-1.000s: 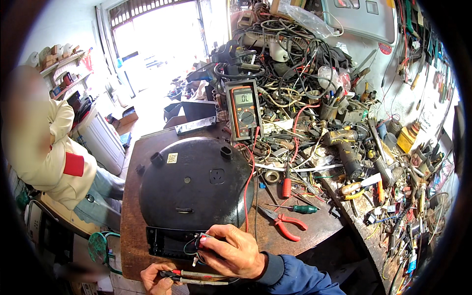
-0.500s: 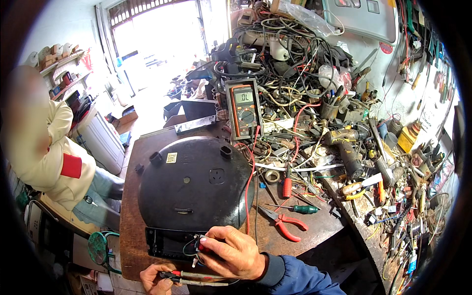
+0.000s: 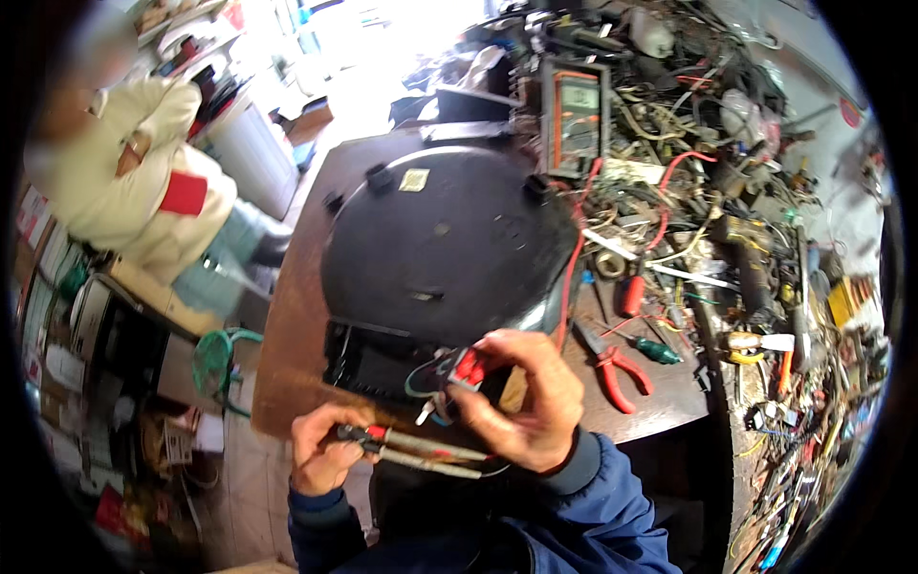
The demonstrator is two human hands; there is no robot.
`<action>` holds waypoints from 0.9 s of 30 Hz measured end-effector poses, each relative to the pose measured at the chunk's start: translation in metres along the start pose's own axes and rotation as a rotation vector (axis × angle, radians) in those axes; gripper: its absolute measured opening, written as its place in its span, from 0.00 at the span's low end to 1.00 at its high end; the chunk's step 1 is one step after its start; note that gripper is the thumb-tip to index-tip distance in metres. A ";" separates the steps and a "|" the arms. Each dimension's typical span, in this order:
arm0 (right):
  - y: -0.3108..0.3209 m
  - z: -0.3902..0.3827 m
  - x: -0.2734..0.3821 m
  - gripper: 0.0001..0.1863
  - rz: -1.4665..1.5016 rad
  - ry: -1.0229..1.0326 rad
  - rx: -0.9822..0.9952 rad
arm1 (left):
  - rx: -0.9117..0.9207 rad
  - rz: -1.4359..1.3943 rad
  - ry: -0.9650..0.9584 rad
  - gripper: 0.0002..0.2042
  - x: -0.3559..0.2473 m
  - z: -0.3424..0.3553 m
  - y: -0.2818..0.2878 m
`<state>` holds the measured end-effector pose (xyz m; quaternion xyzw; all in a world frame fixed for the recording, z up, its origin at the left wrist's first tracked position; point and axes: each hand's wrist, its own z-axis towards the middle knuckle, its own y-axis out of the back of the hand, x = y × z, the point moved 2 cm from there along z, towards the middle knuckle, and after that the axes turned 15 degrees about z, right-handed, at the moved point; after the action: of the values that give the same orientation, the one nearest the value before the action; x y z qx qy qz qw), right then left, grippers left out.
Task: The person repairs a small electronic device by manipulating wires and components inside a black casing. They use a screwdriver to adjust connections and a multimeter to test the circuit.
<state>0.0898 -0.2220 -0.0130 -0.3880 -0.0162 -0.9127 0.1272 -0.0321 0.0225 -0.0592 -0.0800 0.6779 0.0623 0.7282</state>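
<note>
My left hand (image 3: 323, 448) is closed around two meter probes (image 3: 411, 452), their pale bodies pointing right. My right hand (image 3: 524, 409) pinches a small component with a red part (image 3: 467, 369), with thin wires attached, above the front edge of a black appliance panel (image 3: 368, 368). Behind it a large round black appliance (image 3: 445, 239), underside up with stubby feet and a square sticker, lies on a worn wooden bench (image 3: 292, 335). A multimeter (image 3: 574, 120) stands at its back right, with red leads running forward.
Red pliers (image 3: 617, 373), a green screwdriver (image 3: 655, 350) and a cordless drill (image 3: 751, 273) lie rightward amid heaped cables and tools. At the left a person in a cream top (image 3: 153, 182) is beside a white cabinet (image 3: 253, 153). A green coiled item (image 3: 215, 373) is beside the bench.
The view has tilted down, showing more of my sleeves and the floor, and is motion-blurred. My right hand has turned, exposing more of the red component.
</note>
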 end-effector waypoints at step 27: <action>-0.023 -0.065 0.050 0.26 -0.470 0.384 0.314 | 0.141 0.068 -0.107 0.13 -0.002 -0.003 0.006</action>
<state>0.0044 -0.2192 -0.0212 -0.1706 -0.2210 -0.9598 -0.0276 -0.0364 0.0273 -0.0574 -0.0017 0.6429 0.0433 0.7647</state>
